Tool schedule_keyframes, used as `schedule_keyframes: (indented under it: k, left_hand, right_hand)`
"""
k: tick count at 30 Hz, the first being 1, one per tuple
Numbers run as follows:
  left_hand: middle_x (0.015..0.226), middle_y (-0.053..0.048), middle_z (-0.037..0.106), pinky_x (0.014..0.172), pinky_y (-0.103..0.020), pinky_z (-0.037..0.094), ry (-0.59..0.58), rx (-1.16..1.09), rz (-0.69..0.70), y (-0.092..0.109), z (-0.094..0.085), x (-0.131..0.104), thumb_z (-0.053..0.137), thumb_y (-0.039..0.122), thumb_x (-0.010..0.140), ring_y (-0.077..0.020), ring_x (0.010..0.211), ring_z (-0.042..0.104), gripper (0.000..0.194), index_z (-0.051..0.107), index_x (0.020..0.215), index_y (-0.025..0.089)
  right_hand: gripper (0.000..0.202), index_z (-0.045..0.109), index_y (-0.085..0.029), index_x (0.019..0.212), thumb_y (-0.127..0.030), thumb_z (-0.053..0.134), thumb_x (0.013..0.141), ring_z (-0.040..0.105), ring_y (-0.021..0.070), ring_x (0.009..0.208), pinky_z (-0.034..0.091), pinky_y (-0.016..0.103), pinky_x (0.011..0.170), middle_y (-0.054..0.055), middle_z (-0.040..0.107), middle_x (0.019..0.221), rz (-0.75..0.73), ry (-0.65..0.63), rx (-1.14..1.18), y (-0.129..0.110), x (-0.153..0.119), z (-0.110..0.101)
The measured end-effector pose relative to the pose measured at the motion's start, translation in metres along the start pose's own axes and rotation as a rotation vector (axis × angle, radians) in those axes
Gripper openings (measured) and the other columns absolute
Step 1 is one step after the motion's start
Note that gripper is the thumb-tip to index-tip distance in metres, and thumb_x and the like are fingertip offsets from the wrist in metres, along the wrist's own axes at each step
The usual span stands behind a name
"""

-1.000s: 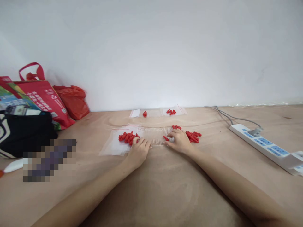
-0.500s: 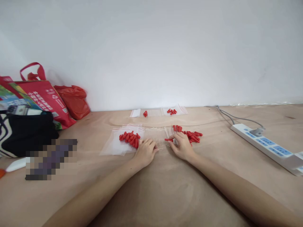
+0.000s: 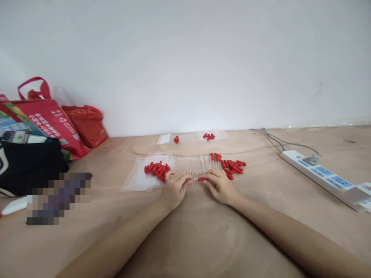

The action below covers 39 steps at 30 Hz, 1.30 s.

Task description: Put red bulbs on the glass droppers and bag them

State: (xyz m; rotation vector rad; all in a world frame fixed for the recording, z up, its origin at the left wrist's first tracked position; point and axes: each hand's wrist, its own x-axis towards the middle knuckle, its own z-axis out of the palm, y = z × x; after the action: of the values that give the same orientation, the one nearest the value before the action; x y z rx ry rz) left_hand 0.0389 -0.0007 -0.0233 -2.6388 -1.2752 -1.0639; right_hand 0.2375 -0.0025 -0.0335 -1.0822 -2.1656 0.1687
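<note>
Pinched in my left hand [image 3: 174, 189] is a thin clear dropper tube [image 3: 195, 178], its free end pointing right. My right hand [image 3: 220, 187] grips a red rubber dropper bulb [image 3: 202, 179] between thumb and fingers. Bulb and tube nearly line up; I cannot tell whether they touch. Just beyond the hands lies a row of clear dropper tubes [image 3: 188, 165]. A heap of red bulbs [image 3: 156, 169] rests on clear zip bags [image 3: 133, 179] by my left hand. More loose red bulbs [image 3: 233, 166] lie beyond my right hand.
Near the wall are another row of tubes [image 3: 188, 138] and a few red bulbs [image 3: 208, 136] on a bag. A white power strip [image 3: 321, 173] with a grey cable lies right. A red shopping bag [image 3: 49, 119], an orange-red plastic bag [image 3: 87, 123] and a black bag [image 3: 31, 162] stand left.
My right hand has moved slightly down and left, bringing the red bulb to the tube's end. My left hand has lifted the tube a little toward it. The view has shifted slightly.
</note>
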Motion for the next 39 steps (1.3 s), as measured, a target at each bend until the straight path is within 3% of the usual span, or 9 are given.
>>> schedule_keyframes:
  k: [7, 15, 27, 39]
  left_hand:
    - [0.077, 0.002, 0.067, 0.082, -0.033, 0.024, -0.015, -0.027, 0.01, -0.0003, -0.0015, 0.001, 0.042, 0.024, 0.088, -0.0121, 0.069, 0.058, 0.016, 0.057, 0.083, 0.02]
    - [0.076, 0.002, 0.067, 0.082, -0.033, 0.024, -0.022, -0.05, 0.047, -0.0011, -0.001, 0.0009, 0.042, 0.024, 0.088, -0.0116, 0.069, 0.059, 0.017, 0.057, 0.08, 0.02]
    - [0.072, 0.002, 0.067, 0.075, -0.032, 0.026, 0.009, -0.004, 0.157, 0.0017, -0.0012, 0.0009, 0.04, 0.028, 0.089, -0.0104, 0.063, 0.058, 0.024, 0.059, 0.077, 0.02]
    - [0.067, 0.004, 0.065, 0.076, -0.031, 0.027, 0.01, 0.09, 0.139, 0.0079, 0.0012, -0.0024, 0.039, 0.025, 0.089, -0.0092, 0.063, 0.058, 0.025, 0.059, 0.075, 0.02]
  right_hand:
    - [0.021, 0.059, -0.023, 0.098, -0.022, 0.044, 0.083, 0.053, 0.0163, 0.081, 0.034, 0.032, 0.072, 0.004, 0.061, 0.087, 0.032, -0.02, 0.041, -0.0016, 0.0001, -0.0008]
    - [0.019, 0.058, -0.019, 0.095, -0.018, 0.043, 0.083, 0.055, 0.0143, 0.077, 0.044, 0.027, 0.067, 0.005, 0.059, 0.084, -0.032, 0.017, 0.285, -0.0051, 0.0015, 0.0027]
    - [0.018, 0.06, -0.02, 0.09, -0.022, 0.043, 0.084, 0.057, 0.0135, 0.073, 0.046, 0.026, 0.066, 0.006, 0.06, 0.08, -0.124, 0.035, 0.294, -0.0037, 0.0015, -0.0001]
    - [0.017, 0.06, -0.018, 0.084, -0.026, 0.045, 0.083, 0.055, 0.0137, 0.07, 0.043, 0.026, 0.064, 0.005, 0.061, 0.075, -0.133, 0.031, 0.259, -0.0055, 0.0004, 0.0034]
